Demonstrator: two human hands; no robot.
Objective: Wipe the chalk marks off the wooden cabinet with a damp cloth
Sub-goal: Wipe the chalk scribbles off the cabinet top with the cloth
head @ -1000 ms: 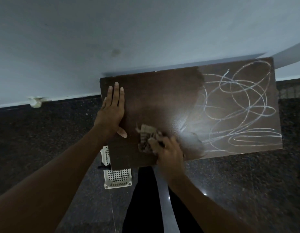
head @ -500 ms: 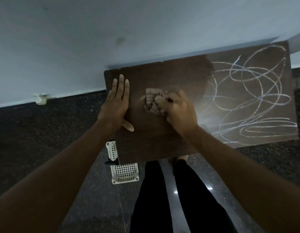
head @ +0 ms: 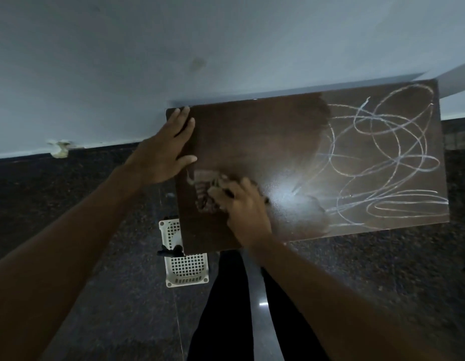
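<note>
The dark wooden cabinet top stands against the pale wall. Its left half looks wiped and wet; white looping chalk marks cover its right half. My right hand grips a crumpled brownish cloth and presses it on the near-left part of the top. My left hand lies flat with straight fingers on the cabinet's left edge, just above the cloth.
A white perforated plastic basket sits on the dark speckled floor under the cabinet's near-left corner, with a small black object at its rim. My dark-trousered legs stand in front of the cabinet. A pale scrap lies at the wall's base.
My right hand has pulled the cloth from the middle of the wiped area back toward the near edge. The left hand slid toward the cabinet's far-left corner.
</note>
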